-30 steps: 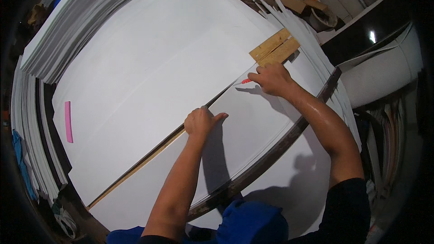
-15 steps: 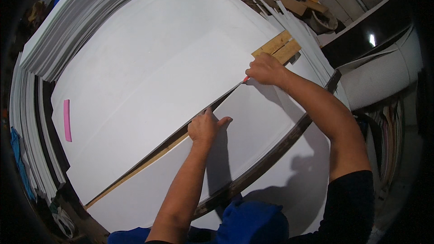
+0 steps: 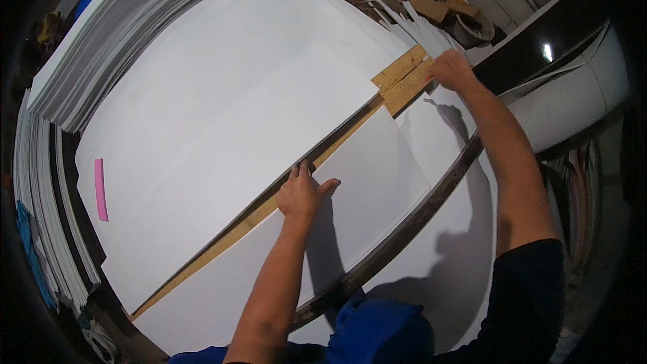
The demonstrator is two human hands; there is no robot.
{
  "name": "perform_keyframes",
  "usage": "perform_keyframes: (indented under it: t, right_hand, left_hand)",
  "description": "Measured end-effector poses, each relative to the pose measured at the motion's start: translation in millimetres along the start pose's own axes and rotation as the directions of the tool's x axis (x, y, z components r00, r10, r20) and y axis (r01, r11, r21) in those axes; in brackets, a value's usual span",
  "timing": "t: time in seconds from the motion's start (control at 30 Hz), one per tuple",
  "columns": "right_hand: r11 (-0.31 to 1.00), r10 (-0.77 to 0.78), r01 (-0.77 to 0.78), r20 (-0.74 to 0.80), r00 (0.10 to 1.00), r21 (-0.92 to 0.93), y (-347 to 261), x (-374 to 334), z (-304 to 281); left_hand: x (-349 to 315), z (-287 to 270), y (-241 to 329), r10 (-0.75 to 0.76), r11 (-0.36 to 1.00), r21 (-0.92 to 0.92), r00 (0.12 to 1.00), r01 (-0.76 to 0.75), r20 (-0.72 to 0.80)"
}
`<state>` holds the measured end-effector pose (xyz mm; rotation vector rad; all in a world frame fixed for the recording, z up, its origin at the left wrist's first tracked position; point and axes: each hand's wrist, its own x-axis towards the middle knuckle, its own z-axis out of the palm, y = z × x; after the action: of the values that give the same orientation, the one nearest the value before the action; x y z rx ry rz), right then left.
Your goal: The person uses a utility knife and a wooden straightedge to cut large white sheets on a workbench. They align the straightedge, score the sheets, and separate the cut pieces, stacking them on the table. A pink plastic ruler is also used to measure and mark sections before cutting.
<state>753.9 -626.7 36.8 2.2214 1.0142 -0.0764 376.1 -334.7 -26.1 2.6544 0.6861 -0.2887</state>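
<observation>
My left hand lies with fingers and thumb spread, its fingertips at a long dark strip beside the gap between two white sheets. On the far side of the gap is the large white sheet; on the near side, the narrower white sheet lies partly under my left hand. A wooden board shows in the gap and juts out at its right end. Past that end, my right hand is closed on a small red-tipped tool, apparently a utility knife, mostly hidden by the fingers.
A pink strip lies on the large sheet at left. Stacked sheets line the left side. A dark bar crosses in front of me. At right are a thick light roll and, farther back, a bucket.
My right hand has moved up and right along the gap with the tool, past the sheet's end. The near sheet now stands apart along that whole line. My left hand stays nearly put.
</observation>
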Motion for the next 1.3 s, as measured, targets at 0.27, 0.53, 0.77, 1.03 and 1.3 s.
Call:
perform_keyframes:
  t: [0.27,0.53,0.77,1.03,1.3]
  right_hand:
    - [0.849,0.195,-0.056,-0.215,0.957,0.526,-88,-57,-18]
    - [0.527,-0.144,0.353,-0.328,0.934,0.773,-293,-104,-74]
    - [0.388,-0.568,0.728,-0.475,0.672,0.565,-454,-157,-133]
    - [0.421,-0.494,0.782,-0.607,0.623,0.459,-520,-96,-219]
    - [0.677,-0.429,0.628,-0.487,0.761,0.384,-514,-24,-243]
  left_hand:
    - [-1,34,-26,0.145,0.976,-0.158,0.988,-0.152,-0.052]
    - [-118,23,-207,0.264,0.956,-0.069,0.935,-0.287,-0.236]
    - [-204,5,-325,0.138,0.984,0.153,0.94,-0.094,-0.311]
    - [-219,12,-405,-0.098,0.981,0.088,0.84,0.17,-0.534]
    - [-210,-22,-436,-0.248,0.962,0.016,0.899,0.272,-0.361]
